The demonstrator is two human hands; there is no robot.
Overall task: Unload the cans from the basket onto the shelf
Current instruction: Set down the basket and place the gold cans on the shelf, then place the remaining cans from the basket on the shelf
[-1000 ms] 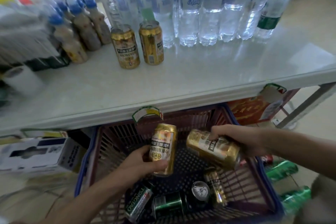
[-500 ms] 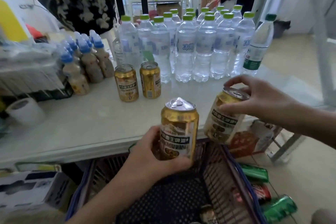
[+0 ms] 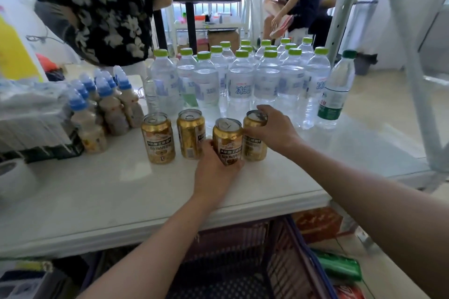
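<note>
Your left hand grips a gold aluminium beer can upright, low on the white shelf; whether its base rests there is unclear. Your right hand clasps another gold can just beside it, to the right. Two standing gold cans sit to the left, so let go straight up. The dark red plastic basket waits below.

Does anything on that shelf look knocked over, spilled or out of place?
Nothing on the shelf stands out: the four gold cans stand upright in a row, no spill shows. The left hand and right hand each grip one. The only oddity is below: green cans lie on their sides on the floor beside the basket.
</note>
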